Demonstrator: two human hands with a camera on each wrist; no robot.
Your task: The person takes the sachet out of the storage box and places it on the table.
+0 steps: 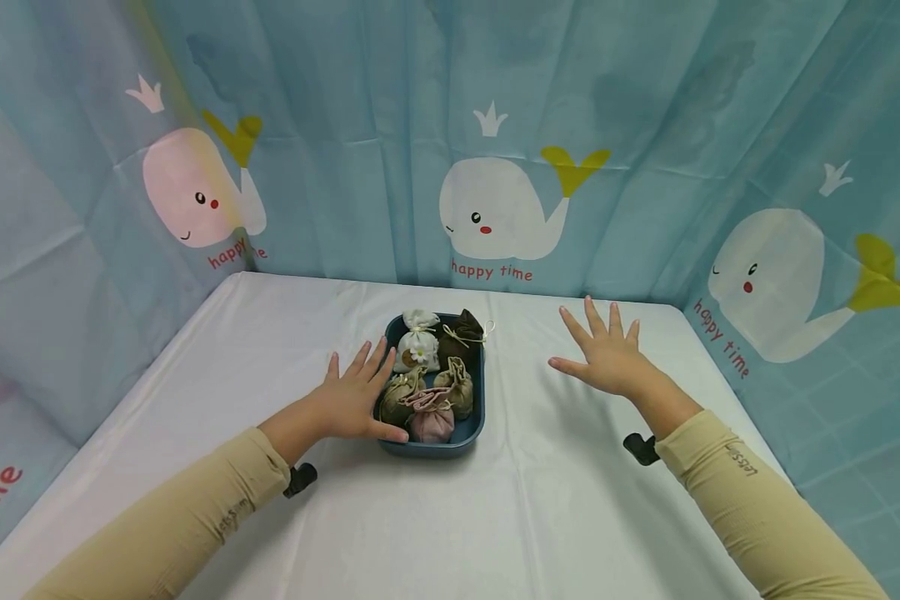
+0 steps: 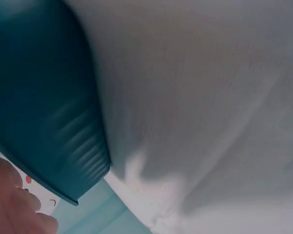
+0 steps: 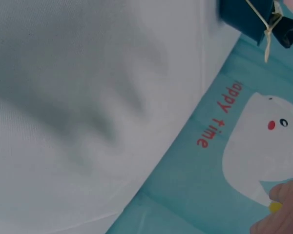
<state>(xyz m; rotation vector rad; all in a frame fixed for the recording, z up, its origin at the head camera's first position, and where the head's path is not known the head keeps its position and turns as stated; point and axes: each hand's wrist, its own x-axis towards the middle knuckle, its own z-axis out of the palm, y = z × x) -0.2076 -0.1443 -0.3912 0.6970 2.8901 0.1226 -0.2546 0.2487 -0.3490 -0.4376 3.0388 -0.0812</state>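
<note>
A dark blue tray (image 1: 435,451) with several small drawstring pouches stands on the white table. Inside it are a white pouch with a flower (image 1: 417,350), a dark brown pouch (image 1: 459,337), two olive pouches and a pink pouch (image 1: 432,423). My left hand (image 1: 351,402), fingers spread, is at the tray's left edge; whether it touches cannot be told. In the left wrist view the tray's ribbed side (image 2: 78,131) shows close by. To the right of the tray, my right hand (image 1: 606,357) is held over the table with fingers spread, holding nothing.
The white cloth-covered table (image 1: 540,517) reaches back to a blue curtain (image 1: 307,200) printed with whales, which also runs along both sides. A cord (image 1: 489,329) from the dark brown pouch hangs over the tray's right rim. Each wrist wears a black device.
</note>
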